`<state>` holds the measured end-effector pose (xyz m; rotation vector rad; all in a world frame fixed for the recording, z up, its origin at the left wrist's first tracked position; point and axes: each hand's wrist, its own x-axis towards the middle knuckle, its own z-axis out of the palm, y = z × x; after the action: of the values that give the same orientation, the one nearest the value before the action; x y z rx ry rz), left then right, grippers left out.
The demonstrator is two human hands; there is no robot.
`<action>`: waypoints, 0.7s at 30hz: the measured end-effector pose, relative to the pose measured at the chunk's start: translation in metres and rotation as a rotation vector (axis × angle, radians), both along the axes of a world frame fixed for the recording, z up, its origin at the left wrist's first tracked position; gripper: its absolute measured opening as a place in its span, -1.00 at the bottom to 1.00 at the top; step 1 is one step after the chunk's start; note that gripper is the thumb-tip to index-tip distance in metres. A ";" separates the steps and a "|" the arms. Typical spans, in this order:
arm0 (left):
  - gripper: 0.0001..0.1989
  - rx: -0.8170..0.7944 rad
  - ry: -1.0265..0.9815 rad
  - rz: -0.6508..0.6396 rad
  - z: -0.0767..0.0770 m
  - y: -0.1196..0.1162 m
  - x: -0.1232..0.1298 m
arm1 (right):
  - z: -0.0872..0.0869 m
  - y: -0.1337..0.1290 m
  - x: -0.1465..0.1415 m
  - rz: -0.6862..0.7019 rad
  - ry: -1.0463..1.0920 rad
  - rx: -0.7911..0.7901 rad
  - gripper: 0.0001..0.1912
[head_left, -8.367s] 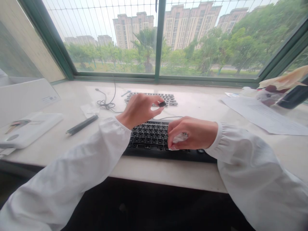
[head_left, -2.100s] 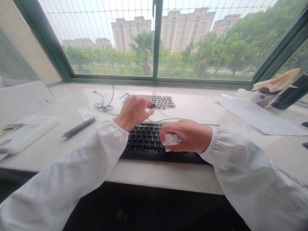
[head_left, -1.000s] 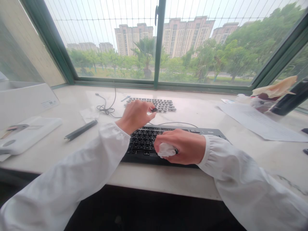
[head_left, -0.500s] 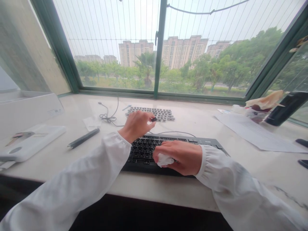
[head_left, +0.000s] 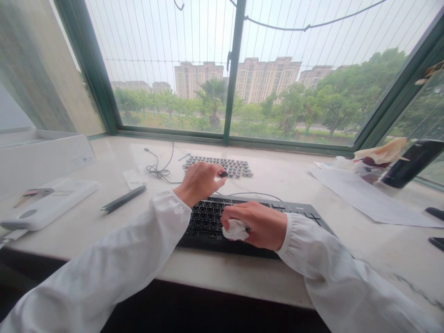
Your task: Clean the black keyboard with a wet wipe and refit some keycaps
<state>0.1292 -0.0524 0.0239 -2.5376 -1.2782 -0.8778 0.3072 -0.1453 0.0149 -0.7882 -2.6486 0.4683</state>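
A black keyboard (head_left: 204,216) with its keycaps off over much of its left part lies on the pale counter. Between thumb and finger, my left hand (head_left: 201,182) pinches a small black keycap (head_left: 224,174), above the keyboard's back edge. Behind it, many loose keycaps (head_left: 239,166) stand in rows. My right hand (head_left: 258,224) is closed on a crumpled white tissue (head_left: 236,230) over the middle of the keyboard; a bit of something dark shows beside the tissue.
On the left lie a dark pen (head_left: 124,200), a coiled cable (head_left: 157,171), a white device (head_left: 52,206) with keys on it, and a white box (head_left: 45,155). Paper sheets (head_left: 367,196) and a black upright object (head_left: 412,162) are at the right, before the window.
The view has shifted slightly. My right hand has turned a little, with the tissue still in it. My left hand keeps its pinch on the keycap, nearly in place.
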 end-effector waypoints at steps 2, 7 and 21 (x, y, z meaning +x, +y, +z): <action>-0.72 -0.001 -0.002 0.000 0.000 0.000 0.000 | 0.001 -0.001 0.001 0.020 -0.027 0.012 -0.72; -0.71 0.000 -0.002 0.009 0.001 0.000 0.000 | 0.003 -0.004 0.004 0.042 -0.086 -0.015 -0.68; -0.72 0.011 -0.007 -0.007 0.002 0.000 -0.002 | 0.009 -0.003 -0.002 0.112 -0.182 0.048 -0.48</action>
<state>0.1275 -0.0526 0.0255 -2.5343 -1.2634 -0.8933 0.3052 -0.1480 0.0237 -0.7008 -2.8728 0.3751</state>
